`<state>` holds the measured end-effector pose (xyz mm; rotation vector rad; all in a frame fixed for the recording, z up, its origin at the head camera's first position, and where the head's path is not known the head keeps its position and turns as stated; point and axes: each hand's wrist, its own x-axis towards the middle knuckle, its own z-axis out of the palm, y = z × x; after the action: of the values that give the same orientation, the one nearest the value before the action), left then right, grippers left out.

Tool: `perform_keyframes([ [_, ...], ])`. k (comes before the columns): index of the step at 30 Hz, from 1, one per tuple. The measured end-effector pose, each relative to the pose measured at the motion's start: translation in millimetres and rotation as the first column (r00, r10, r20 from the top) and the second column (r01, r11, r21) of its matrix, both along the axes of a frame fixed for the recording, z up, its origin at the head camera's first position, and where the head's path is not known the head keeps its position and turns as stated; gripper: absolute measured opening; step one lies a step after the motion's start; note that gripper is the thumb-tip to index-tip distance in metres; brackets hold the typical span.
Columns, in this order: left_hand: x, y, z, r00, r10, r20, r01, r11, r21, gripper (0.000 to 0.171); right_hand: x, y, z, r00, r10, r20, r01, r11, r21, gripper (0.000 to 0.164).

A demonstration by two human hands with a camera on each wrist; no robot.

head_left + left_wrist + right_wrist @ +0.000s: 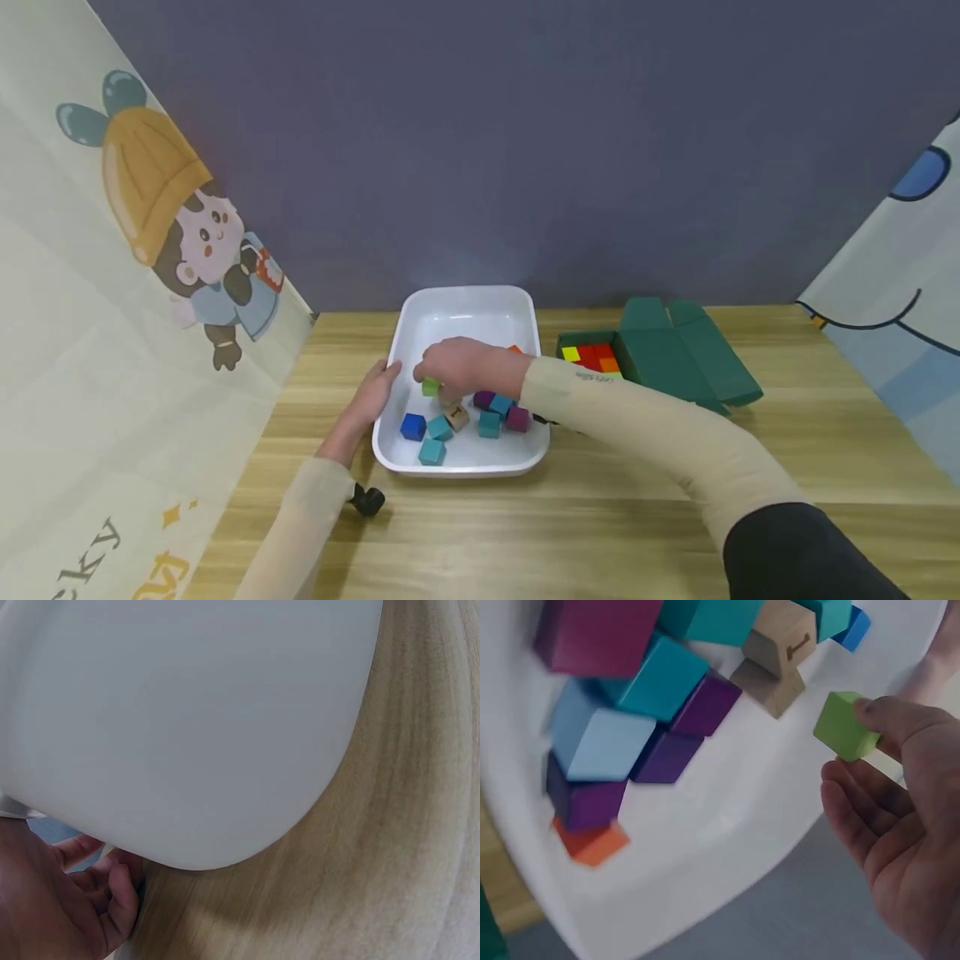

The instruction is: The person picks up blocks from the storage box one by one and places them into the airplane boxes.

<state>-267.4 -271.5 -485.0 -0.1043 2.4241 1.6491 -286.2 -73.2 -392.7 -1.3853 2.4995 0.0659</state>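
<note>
My right hand is over the white tray and pinches a light green cube between thumb and fingertips. In the head view that hand covers part of the cube. My left hand holds the tray's left rim, thumb on top, with its fingers curled by the tray's outer side in the left wrist view. Inside the tray lie several cubes: a dark blue cube, teal cubes such as the front one, a wooden cube with a dark mark, a magenta cube, purple ones and an orange one.
Right of the tray stands a green box with its lid folded open to the right, holding red, yellow and orange cubes. My right forearm crosses in front of it. A dark grey wall rises behind the wooden table.
</note>
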Motion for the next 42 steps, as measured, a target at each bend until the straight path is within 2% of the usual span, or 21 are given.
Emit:
perform_keyframes([
  [4, -0.1, 1.8, -0.9, 1.0, 0.003, 0.02, -0.003, 1.0, 0.013, 0.057, 11.6, 26.1, 15.3, 1.0, 0.017, -0.007, -0.017, 1.0, 0.023, 0.039],
  [11, 2.4, 2.3, -1.2, 1.0, 0.004, 0.023, -0.004, 1.0, 0.001, 0.064, 31.4, 83.3, 39.1, 0.999, -0.037, -0.019, 0.038, 0.998, 0.054, 0.04],
  [21, 0.6, 2.5, -4.6, 1.0, -0.002, 0.027, 0.002, 1.0, -0.003, 0.063, 42.3, 162.7, 53.2, 0.992, -0.094, -0.085, 0.097, 0.995, 0.032, 0.04],
  [29, -0.7, -0.8, 0.6, 1.0, -0.019, 0.009, 0.02, 0.999, -0.047, 0.059, 46.8, 201.0, 43.6, 0.986, -0.164, -0.038, 0.165, 0.986, 0.03, 0.041],
  [33, 1.7, -5.6, 4.6, 1.0, -0.019, 0.025, 0.02, 0.999, -0.045, 0.062, 42.9, 207.5, 35.5, 0.981, -0.193, 0.0, 0.193, 0.981, 0.023, 0.041],
  [42, 0.2, -1.0, -1.3, 0.999, -0.008, 0.033, 0.008, 1.0, -0.014, 0.062, 32.2, 221.4, 16.5, 0.978, -0.194, 0.074, 0.189, 0.98, 0.064, 0.038],
])
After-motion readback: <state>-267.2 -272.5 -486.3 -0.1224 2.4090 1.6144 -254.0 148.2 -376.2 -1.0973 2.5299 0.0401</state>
